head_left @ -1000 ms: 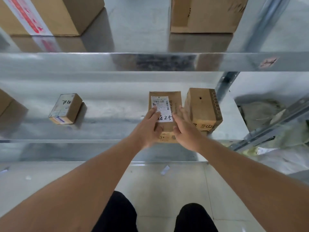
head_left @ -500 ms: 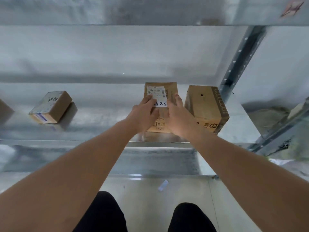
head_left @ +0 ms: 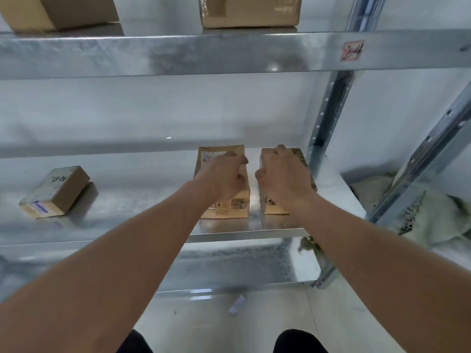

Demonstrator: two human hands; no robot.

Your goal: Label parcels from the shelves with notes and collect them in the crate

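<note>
Two brown cardboard parcels stand side by side on the metal shelf [head_left: 242, 236]. The left parcel [head_left: 229, 210] carries a white note [head_left: 206, 157] on top, mostly hidden by my left hand [head_left: 224, 178], which rests flat on it. My right hand [head_left: 284, 177] grips the right parcel [head_left: 304, 163], fingers hooked over its far top edge and thumb on its left side. A third, smaller parcel [head_left: 56, 192] lies far left on the same shelf. No crate is in view.
The upper shelf beam [head_left: 178, 54] hangs low over the parcels and bears a red tag [head_left: 352, 50]. Two large boxes [head_left: 249, 11] sit on that upper shelf. A steel upright [head_left: 328, 110] stands right of the parcels. Sacks [head_left: 433, 217] lie beyond it.
My right hand left the labelled parcel and went to the parcel on its right. My left hand slid further over the note. The view tilted up.
</note>
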